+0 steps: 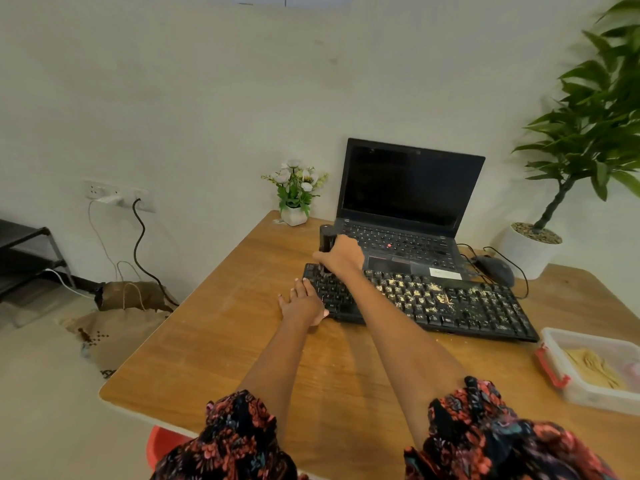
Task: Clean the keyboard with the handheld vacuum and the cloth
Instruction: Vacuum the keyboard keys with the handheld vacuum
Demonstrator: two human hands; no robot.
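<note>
Your right hand [341, 253] is wrapped around the black handheld vacuum [326, 239], held upright with its nozzle down on the left end of the keyboard [450, 306]. Your left hand [302, 301] lies flat, fingers straight, bracing that same end against the table [225, 341]. The keyboard looks light and likely to slide, so keep it pinned. Crumbs lie thick to the right of your hands. No cloth shows.
</note>
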